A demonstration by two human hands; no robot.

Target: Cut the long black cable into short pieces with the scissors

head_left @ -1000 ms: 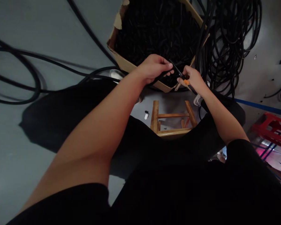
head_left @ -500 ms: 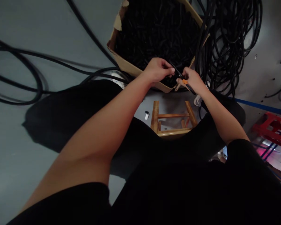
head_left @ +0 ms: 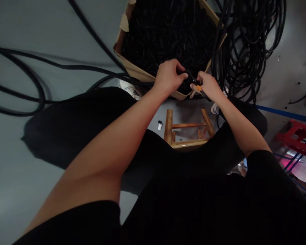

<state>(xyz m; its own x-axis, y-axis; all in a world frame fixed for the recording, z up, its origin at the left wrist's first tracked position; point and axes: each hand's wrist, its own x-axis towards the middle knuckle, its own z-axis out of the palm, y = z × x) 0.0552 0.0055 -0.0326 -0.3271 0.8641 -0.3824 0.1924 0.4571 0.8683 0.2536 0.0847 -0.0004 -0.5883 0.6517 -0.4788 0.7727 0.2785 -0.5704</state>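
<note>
My left hand (head_left: 170, 76) is closed in a pinch over the near side of a cardboard box (head_left: 140, 70), its fingertips on a thin black piece that looks like tubing. My right hand (head_left: 206, 84), just to the right, is closed around a plier-like hand tool (head_left: 199, 88) with orange-and-black handles. The tool's dark metal head points up and left toward my left fingertips. Whether its jaws touch the black piece is too dark to tell. Below the hands, the box holds a heap of short black tube pieces (head_left: 165, 37).
Black hose (head_left: 73, 67) loops over the grey floor at left and runs toward the box. A big tangle of black hose (head_left: 247, 51) lies right of the box. A wooden stool (head_left: 186, 144) is beneath me; a red plastic stool (head_left: 295, 137) stands at right.
Both hands have shifted slightly up and left. The tool's head and the left fingertips are at a slightly different angle. The hose at left has moved a little.
</note>
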